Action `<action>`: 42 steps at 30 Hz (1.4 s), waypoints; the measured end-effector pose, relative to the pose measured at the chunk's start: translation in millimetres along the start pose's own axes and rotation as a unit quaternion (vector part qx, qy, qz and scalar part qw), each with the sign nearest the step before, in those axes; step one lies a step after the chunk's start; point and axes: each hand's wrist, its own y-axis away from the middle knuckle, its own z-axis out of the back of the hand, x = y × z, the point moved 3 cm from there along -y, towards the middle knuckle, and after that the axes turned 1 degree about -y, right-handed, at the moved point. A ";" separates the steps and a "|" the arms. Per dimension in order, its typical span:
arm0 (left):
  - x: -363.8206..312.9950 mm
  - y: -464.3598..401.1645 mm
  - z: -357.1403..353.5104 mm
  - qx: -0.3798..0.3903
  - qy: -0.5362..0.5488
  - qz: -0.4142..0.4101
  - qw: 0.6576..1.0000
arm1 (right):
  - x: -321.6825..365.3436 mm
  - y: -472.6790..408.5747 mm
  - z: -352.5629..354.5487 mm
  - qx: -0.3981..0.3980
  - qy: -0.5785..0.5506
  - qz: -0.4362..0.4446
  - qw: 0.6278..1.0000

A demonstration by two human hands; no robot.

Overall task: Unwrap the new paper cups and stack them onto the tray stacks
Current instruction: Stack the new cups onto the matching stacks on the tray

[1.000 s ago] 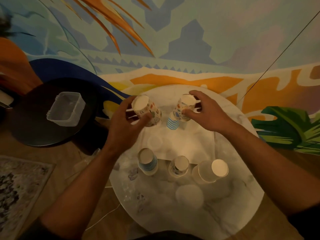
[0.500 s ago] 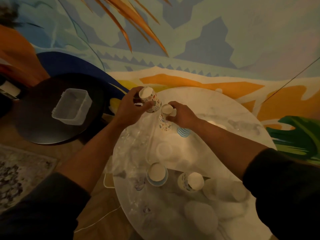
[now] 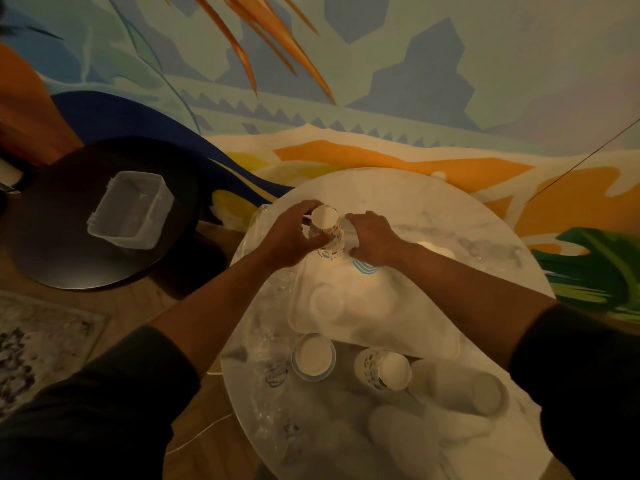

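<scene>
Cups come first: I see the confetti-print stack (image 3: 327,233) standing upside down at the far end of the white tray (image 3: 374,327), where my left hand (image 3: 294,237) curls round its top cup, I judge to seat it squarely. My right hand (image 3: 374,237) rests against the base, fingers bent, steadying it; whether it truly grips I cannot tell. One blue-striped cup (image 3: 365,268) peeks beneath that wrist. Two more stacks, blue-rimmed (image 3: 313,356) and confetti (image 3: 384,370), wait on the marble table (image 3: 450,216); pale ones beyond blur uncountably.

Dark sleeves (image 3: 114,393) pushed up, leaving both forearms bare.
</scene>
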 end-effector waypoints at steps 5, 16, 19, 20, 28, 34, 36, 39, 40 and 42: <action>14.2 -10.5 -24.3 0.023 -0.035 -0.004 0.999 | -13.8 26.1 18.0 0.013 -0.040 0.001 0.999; 30.8 -13.3 -48.2 0.077 -0.123 0.048 0.988 | 8.0 122.9 56.3 -0.005 -0.179 0.033 0.983; 11.1 -4.9 -31.8 0.055 -0.124 0.038 0.990 | 15.6 157.8 69.4 -0.012 -0.198 0.049 0.979; -0.3 0.8 -23.5 0.043 -0.119 0.035 0.991 | 17.0 169.8 71.7 -0.007 -0.210 0.049 0.976; -123.4 110.8 27.7 0.024 0.054 0.022 0.998 | 24.9 242.6 41.5 0.121 -0.054 0.123 0.984; -152.0 190.3 9.4 0.072 0.153 0.101 0.980 | 14.3 248.5 -0.5 0.159 0.055 0.121 0.978; -151.1 207.0 -3.6 0.082 0.158 0.111 0.978 | 15.6 245.8 -5.0 0.139 0.080 0.127 0.979; -146.7 227.4 -22.9 0.089 0.172 0.123 0.973 | 18.0 246.5 -8.4 0.118 0.076 0.128 0.982; -144.3 231.9 -28.8 0.090 0.170 0.125 0.973 | 17.6 248.0 -8.1 0.110 0.066 0.131 0.983; -134.4 239.2 -42.4 0.094 0.160 0.140 0.973 | 15.8 252.2 -3.0 0.099 0.038 0.130 0.986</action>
